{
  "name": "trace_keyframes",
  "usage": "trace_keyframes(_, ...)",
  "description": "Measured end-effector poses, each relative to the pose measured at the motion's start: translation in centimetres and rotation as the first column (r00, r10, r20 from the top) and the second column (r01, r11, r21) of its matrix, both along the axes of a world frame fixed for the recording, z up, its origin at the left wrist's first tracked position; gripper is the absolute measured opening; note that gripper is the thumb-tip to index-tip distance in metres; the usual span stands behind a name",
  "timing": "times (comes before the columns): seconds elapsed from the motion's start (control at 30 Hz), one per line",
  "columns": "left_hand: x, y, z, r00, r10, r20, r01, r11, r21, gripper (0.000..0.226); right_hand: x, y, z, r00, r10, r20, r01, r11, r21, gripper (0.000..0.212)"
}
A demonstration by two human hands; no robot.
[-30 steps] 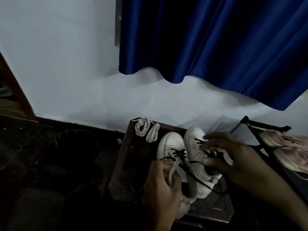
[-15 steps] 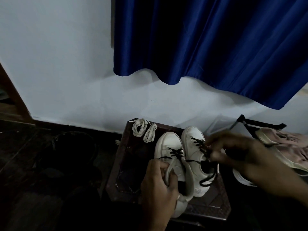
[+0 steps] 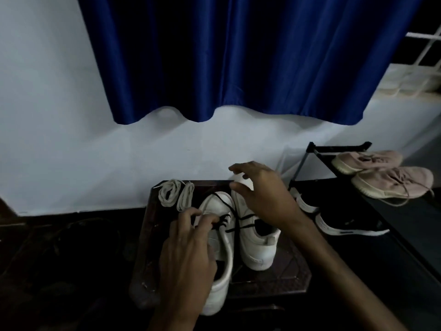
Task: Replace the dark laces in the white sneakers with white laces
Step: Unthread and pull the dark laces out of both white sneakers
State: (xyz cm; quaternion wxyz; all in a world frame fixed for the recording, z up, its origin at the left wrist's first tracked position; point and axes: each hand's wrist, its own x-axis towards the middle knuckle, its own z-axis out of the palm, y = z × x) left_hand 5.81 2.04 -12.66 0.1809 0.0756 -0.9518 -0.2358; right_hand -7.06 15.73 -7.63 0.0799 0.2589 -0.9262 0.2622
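Since a moment ago the right hand [image 3: 262, 197] has slid up to the toe of the right sneaker [image 3: 260, 249], fingers spread. The left hand [image 3: 188, 247] now pinches the dark laces [image 3: 235, 218] on the left sneaker [image 3: 214, 206]. Both white sneakers sit mid-table [image 3: 286, 266], with two white laces [image 3: 173, 194] bundled at its far left corner.

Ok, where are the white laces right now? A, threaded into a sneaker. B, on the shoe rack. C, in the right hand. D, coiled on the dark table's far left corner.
D: both white laces lie coiled on the far left corner of the dark table, beside the toe of the left sneaker.
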Motion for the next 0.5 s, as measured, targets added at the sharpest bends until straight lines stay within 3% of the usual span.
trace_keyframes(0.1,-1.2,-0.2,0.5,0.999,-0.040,0.018,0.041,0.996,-0.083,0.034,2.5,1.6,-0.4,1.000,0.008,-0.007,-0.008,0.994,-0.105,0.014)
trace_keyframes(0.2,-2.4,-0.3,1.0,0.996,-0.079,0.040,0.085,0.980,-0.177,0.036,5.6,2.4,-1.4,0.997,-0.065,-0.027,0.061,0.991,-0.120,0.002)
trace_keyframes(0.27,-2.6,-0.3,1.2,0.994,-0.099,0.047,0.107,0.972,-0.211,0.036,8.0,2.1,-1.9,0.985,-0.161,-0.059,0.154,0.982,-0.107,0.016)
trace_keyframes(0.37,-2.8,-0.4,1.1,0.990,-0.138,0.012,0.138,0.971,-0.197,0.036,11.1,0.5,-2.4,0.977,-0.214,0.023,0.214,0.977,-0.017,0.039)
trace_keyframes(0.5,-2.4,-0.6,1.0,0.989,-0.140,-0.038,0.133,0.981,-0.140,0.024,12.3,-1.5,-3.4,0.950,-0.311,0.003,0.311,0.949,0.046,0.029)
